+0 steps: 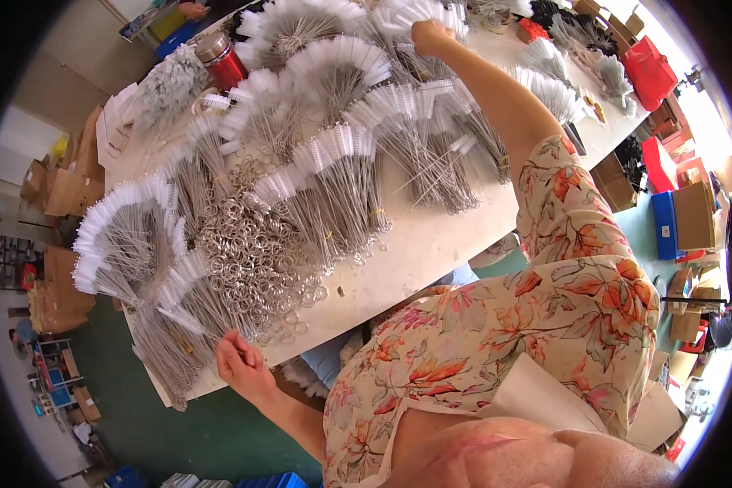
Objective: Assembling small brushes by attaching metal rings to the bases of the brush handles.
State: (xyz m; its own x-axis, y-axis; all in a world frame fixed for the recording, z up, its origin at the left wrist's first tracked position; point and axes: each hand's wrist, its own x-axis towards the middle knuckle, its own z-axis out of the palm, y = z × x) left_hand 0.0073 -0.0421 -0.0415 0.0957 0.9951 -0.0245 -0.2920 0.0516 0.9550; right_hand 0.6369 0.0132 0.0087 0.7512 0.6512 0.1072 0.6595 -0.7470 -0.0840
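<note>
Bundles of thin wire brushes with white bristle heads (333, 150) cover much of the table. A heap of small metal rings (248, 236) lies among them. By the table's near left edge is my left hand (244, 366), its fingers curled together beside the rings and wire stems (175, 346). Whatever those fingers pinch, if anything, is too small to make out. My right arm stretches to the far side, where my right hand (433, 39) is closed at the white heads of a far brush bundle (407, 18). The fingertips there are hidden.
A red flask with a metal lid (221, 61) stands at the back left among the brushes. Cardboard boxes (69, 175) are stacked past the table's left side. To the right stand a blue bin (664, 225) and a red bag (649, 73). The table's front edge (398, 301) runs beside my body.
</note>
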